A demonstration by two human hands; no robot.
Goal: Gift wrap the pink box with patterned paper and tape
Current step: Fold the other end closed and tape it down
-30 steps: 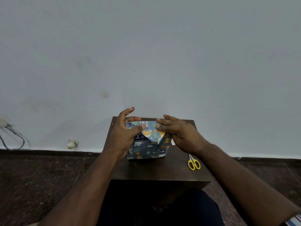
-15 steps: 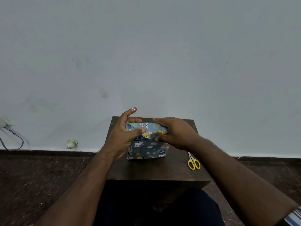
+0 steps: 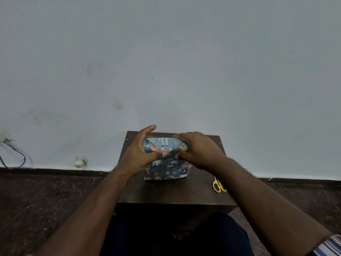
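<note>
The box (image 3: pixel 168 169) stands on a small dark wooden table (image 3: pixel 171 193), fully covered in blue paper printed with cartoon animals; no pink shows. My left hand (image 3: pixel 140 154) grips its left side, thumb pressed on the near face, index finger raised above the top edge. My right hand (image 3: pixel 198 150) curls over the top right corner and holds the folded paper flap down against the near face, thumb close to the left thumb. No tape is visible.
Yellow-handled scissors (image 3: pixel 218 185) lie on the table's right edge, partly under my right forearm. A pale wall rises right behind the table. Dark speckled floor surrounds it. A white plug (image 3: pixel 80 161) and cables (image 3: pixel 14 154) sit at the wall's base, left.
The triangular flap that stood up on the box top has been folded down over the near face. My right hand slid left and down over it; my left hand stayed on the left side.
</note>
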